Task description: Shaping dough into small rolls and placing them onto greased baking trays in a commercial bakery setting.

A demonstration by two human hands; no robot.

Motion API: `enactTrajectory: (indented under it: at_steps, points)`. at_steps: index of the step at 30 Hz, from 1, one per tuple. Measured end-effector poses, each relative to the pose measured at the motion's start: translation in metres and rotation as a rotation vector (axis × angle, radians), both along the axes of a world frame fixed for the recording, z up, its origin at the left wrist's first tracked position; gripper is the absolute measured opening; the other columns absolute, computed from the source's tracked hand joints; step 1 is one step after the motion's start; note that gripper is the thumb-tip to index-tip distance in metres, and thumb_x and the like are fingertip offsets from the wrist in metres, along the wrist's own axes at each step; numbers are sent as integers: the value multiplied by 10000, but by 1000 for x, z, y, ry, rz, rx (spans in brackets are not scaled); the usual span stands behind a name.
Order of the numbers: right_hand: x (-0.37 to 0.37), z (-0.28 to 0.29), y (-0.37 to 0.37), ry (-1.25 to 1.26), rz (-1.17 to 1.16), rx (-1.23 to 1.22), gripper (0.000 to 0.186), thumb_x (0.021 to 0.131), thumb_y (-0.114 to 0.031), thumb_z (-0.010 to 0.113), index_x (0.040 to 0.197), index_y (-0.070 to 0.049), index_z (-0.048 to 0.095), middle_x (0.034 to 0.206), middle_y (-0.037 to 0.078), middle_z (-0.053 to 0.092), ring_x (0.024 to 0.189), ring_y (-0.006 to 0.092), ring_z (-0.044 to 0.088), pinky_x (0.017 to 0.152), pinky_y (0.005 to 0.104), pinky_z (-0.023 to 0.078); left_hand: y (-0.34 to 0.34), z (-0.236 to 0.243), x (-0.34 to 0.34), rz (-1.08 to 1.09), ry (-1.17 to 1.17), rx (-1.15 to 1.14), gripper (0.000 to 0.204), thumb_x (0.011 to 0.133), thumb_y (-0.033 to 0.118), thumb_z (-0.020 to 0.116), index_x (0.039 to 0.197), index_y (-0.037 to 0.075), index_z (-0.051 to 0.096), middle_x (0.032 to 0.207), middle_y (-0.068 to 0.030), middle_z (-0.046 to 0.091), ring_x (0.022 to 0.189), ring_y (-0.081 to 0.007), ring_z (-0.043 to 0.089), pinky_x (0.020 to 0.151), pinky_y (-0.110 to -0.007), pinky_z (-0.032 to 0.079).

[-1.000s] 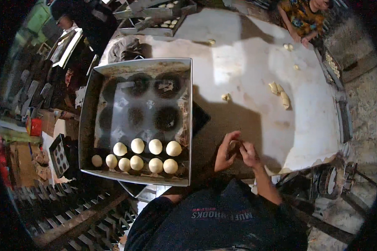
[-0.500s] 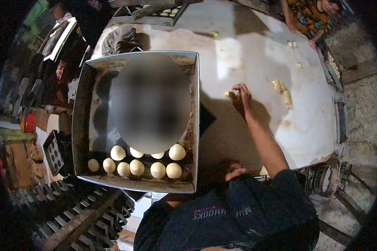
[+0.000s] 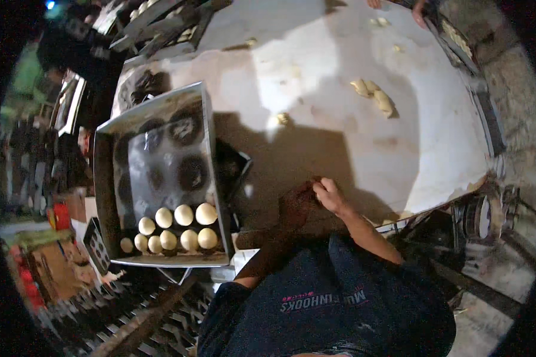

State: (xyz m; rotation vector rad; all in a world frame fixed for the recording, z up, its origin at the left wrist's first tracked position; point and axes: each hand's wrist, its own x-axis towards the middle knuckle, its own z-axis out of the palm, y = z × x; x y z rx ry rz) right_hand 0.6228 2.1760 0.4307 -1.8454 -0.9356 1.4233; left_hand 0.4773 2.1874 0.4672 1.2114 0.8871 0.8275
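My right hand [image 3: 329, 195] is closed above the near part of the table, its fingers curled in. Whatever it may hold is hidden. Beside it on the left, my left hand [image 3: 299, 201] lies in deep shadow and its fingers do not show clearly. The two hands are close together, perhaps touching. Farther off on the table sits a small lump of dough [image 3: 281, 119]. To the right of that lies a short row of joined dough pieces [image 3: 373, 97]. At my left stands a deep metal tray [image 3: 207, 128] with several round dough balls [image 3: 183, 215] in its near end.
The pale worktable [image 3: 363, 137] spreads out ahead. A dark cloth or bag [image 3: 146, 86] lies behind the tray. More trays [image 3: 178, 33] with dough stand at the far left. Another person's hand [image 3: 420, 13] rests at the far right edge. A metal rack [image 3: 137, 318] is at lower left.
My right hand has drawn back from beside the small dough lump toward my body and closed. My left hand now meets it or nearly does. The whole view has shifted.
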Motion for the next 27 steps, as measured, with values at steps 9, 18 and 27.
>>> enactTrajectory:
  at_steps: [9,18,27]
  points:
    - [127,71,-28,-520,-125,555,277,882,-278,589,818,-41,461,654,187,534,626,383,589,548,400,456,9,40,137,-287,450,538,179,799,23,561,977,-3,564,872,-202,574,826,-409,562,693,-420,483]
    - [217,33,-27,-581,-102,307,367,903,-392,524,826,-37,472,643,155,556,588,312,586,541,400,446,62,42,132,168,315,-236,253,939,161,414,1039,-12,569,839,-187,612,840,-251,590,738,-408,466]
    - [190,11,-35,-470,173,676,121,829,-160,530,842,-43,505,754,150,535,752,347,542,691,446,435,97,-18,94,-276,1584,170,752,879,533,461,1399,32,250,1190,-242,484,957,-421,595,743,-508,509]
